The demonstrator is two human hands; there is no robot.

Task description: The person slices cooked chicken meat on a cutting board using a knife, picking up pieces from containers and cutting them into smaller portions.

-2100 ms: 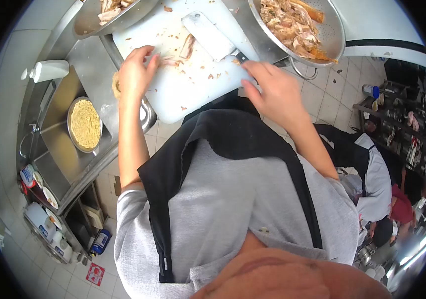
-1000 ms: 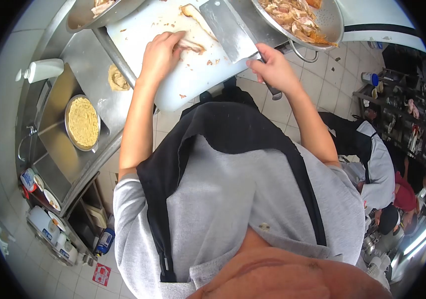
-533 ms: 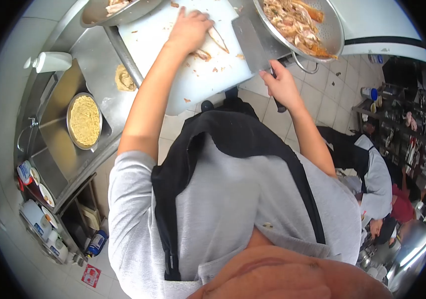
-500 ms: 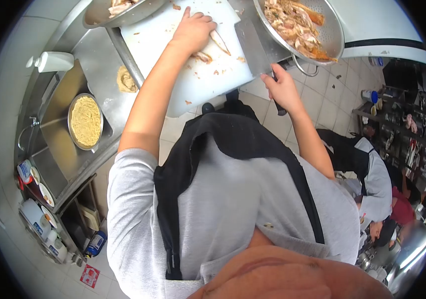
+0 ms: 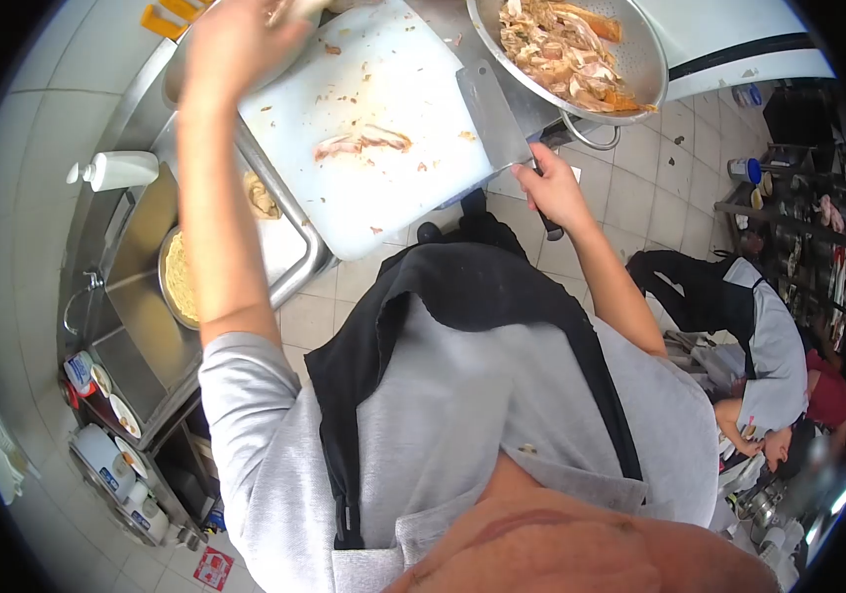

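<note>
My right hand (image 5: pixel 553 186) is closed round the dark handle of a cleaver (image 5: pixel 494 117), whose broad blade lies flat along the right edge of the white cutting board (image 5: pixel 344 212). My left hand (image 5: pixel 235 44) is smeared by motion over a metal bowl (image 5: pixel 174 79) at the top left. A pale piece shows beside its fingers, and I cannot make out whether they grip it. Two strips of cooked meat (image 5: pixel 363 143) lie mid-board among small scraps. At the upper right, a perforated metal colander (image 5: pixel 652 59) holds shredded meat (image 5: pixel 566 59).
Left of the board is a metal sink counter with a pan of yellowish food (image 5: pixel 178 277), a beige lump (image 5: pixel 261 196) and a white bottle (image 5: pixel 124 171). Another person (image 5: pixel 769 336) bends at the right, near shelves (image 5: pixel 789 222). Tiled floor (image 5: pixel 309 321) lies below the board.
My left hand has left the meat on the board and moved up and left to the metal bowl. The right hand still holds the cleaver in nearly the same place. The view has shifted slightly.
</note>
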